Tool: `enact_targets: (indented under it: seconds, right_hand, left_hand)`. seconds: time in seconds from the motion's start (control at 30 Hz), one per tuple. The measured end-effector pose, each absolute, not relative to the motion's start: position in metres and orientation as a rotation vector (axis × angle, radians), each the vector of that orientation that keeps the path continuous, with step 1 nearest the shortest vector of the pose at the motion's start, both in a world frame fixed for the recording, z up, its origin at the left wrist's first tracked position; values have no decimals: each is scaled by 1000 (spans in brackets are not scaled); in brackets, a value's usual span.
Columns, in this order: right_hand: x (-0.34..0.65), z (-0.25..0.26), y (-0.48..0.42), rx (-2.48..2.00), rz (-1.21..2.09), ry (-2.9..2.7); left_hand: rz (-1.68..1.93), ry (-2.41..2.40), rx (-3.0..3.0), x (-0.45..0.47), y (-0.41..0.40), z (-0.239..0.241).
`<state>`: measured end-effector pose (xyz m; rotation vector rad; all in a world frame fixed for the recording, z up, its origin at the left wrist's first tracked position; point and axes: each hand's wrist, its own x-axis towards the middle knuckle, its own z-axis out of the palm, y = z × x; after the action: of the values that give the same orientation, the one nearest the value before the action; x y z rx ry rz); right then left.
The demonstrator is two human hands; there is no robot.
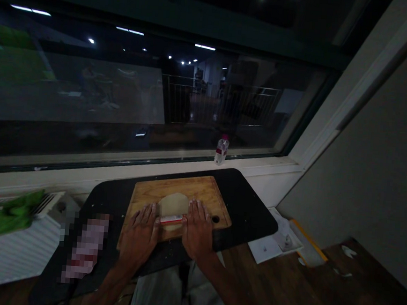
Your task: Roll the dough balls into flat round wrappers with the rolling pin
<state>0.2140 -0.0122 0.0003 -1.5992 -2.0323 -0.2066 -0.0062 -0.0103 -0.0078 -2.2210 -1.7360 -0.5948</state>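
A flat round of dough point(175, 204) lies on a wooden cutting board point(195, 185). Across its near part rests a short rolling pin point(171, 220) with a red and white label. My left hand point(141, 227) lies over the pin's left end, fingers stretched forward onto the board. Over the right end is my right hand point(197, 227), its fingers also extended flat and pointing away from me. Both palms cover the pin's ends, so only its middle shows. Some whitish flour is on my fingers.
The board sits on a black tabletop point(251, 212). A blurred-out item point(89, 242) lies at its left. A plastic bottle point(221, 150) stands on the window sill. A green cloth point(12, 212) drapes over a radiator point(12, 255). Papers point(270, 247) lie at lower right.
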Motion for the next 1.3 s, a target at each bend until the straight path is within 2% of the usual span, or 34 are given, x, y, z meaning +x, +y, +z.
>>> enact_targets:
  seconds: [0.53, 0.93, 1.13, 1.3]
  right_hand:
    - [220, -6, -33, -1554, -185, -2060]
    - [226, 16, 58, -1587, -141, -2268]
    - [222, 17, 111, -1576, -39, -2341]
    - [218, 22, 152, -1574, 110, -2497]
  left_hand:
    - [-653, -1696, -2299, -16, -29, -14]
    - [-350, -1750, -2354, -16, 51, 12]
    - [-379, -1825, -2306, -17, 92, 15]
    - [-352, -1765, -2353, -20, 93, 13]
